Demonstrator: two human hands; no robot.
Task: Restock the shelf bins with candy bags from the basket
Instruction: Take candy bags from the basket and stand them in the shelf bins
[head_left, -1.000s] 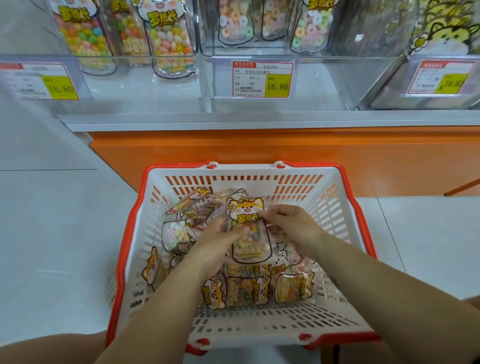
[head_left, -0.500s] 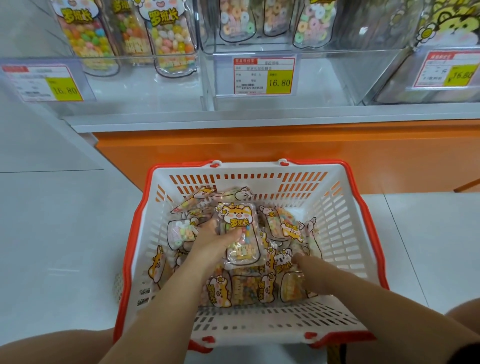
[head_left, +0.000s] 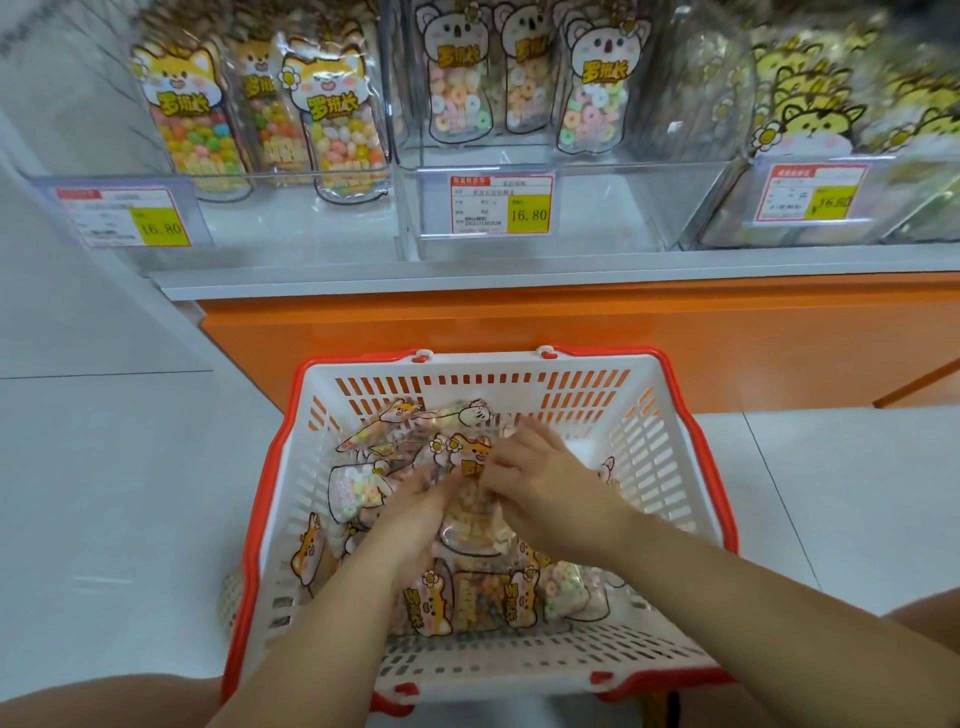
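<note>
A white basket with a red rim (head_left: 691, 415) stands on the floor below the shelf and holds several candy bags. My left hand (head_left: 415, 519) grips the left side of an orange fox-face candy bag (head_left: 467, 519) lying on top of the pile. Over the same bag's upper right, my right hand (head_left: 540, 488) has its thumb and fingers closed on the bag; its fingertips are blurred. More bags lie around, such as a ring-candy bag (head_left: 353, 493) at the left and fox bags (head_left: 431, 597) near the front wall.
Clear shelf bins stand above an orange base panel (head_left: 571, 322). The left bin (head_left: 104, 179) has fox bags (head_left: 332, 119), the middle bin (head_left: 613, 208) koala ring-candy bags (head_left: 597, 88), the right bin (head_left: 737, 208) yellow cat bags. Price tags (head_left: 501, 205) hang on the bin fronts. White floor tiles surround the basket.
My right hand dipped to the basket's lower right half a second ago and has come back up onto the fox bag. My left hand kept its hold throughout.
</note>
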